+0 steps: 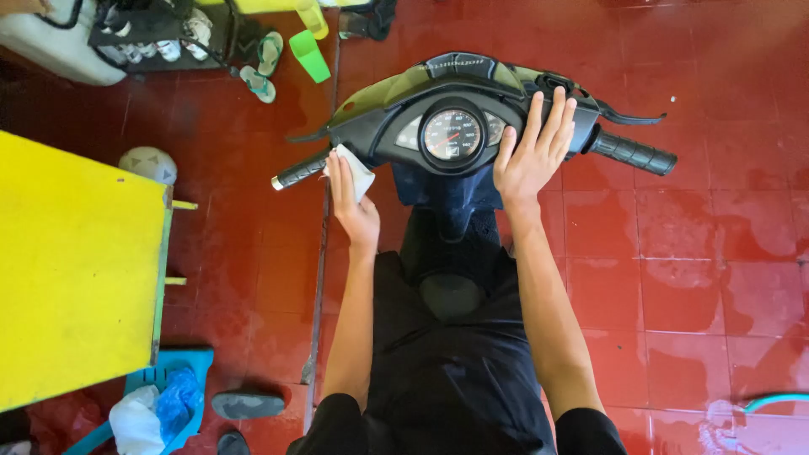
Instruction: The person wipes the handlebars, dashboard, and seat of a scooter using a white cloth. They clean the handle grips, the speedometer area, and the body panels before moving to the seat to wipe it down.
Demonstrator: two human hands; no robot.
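I look down on a dark scooter's handlebar [455, 93] with a round dial gauge [452, 134] at its middle. My left hand [350, 202] holds a white cloth [356, 168] pressed against the left side of the handlebar cover, just beside the left grip [299, 172]. My right hand [533, 147] lies flat, fingers apart, on the right side of the cover, next to the right grip [634, 153] and its brake lever [632, 116]. The black seat [451, 354] runs between my arms.
A yellow table [76, 270] stands at the left over red floor tiles [699, 278]. A blue plastic stool [164, 392] with bags sits under it. A shoe rack [160, 34], green sandals [261, 67] and a green cup [310, 55] lie at the top. A hose end [775, 400] shows at the lower right.
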